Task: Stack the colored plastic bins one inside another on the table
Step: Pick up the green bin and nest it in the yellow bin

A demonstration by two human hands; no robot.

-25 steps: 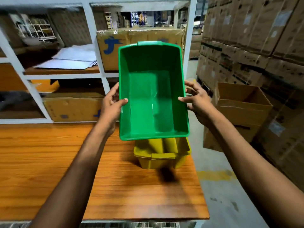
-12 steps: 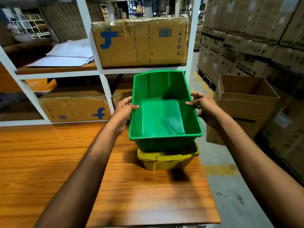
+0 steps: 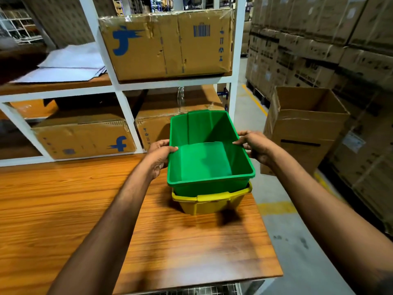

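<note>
Head view: the green bin is gripped at its side rims by the left hand and the right hand, and is seen partly nested in the yellow bin near the right edge of the table. The nesting step is judged nearly done; a level downward press, then release, is called for. Since half a second earlier, the green bin has been lowered further in.

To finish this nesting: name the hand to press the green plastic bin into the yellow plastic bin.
Left, narrowly. The left hand and right hand both grip the green plastic bin, but more green wall shows above the yellow plastic bin on the left.
</note>
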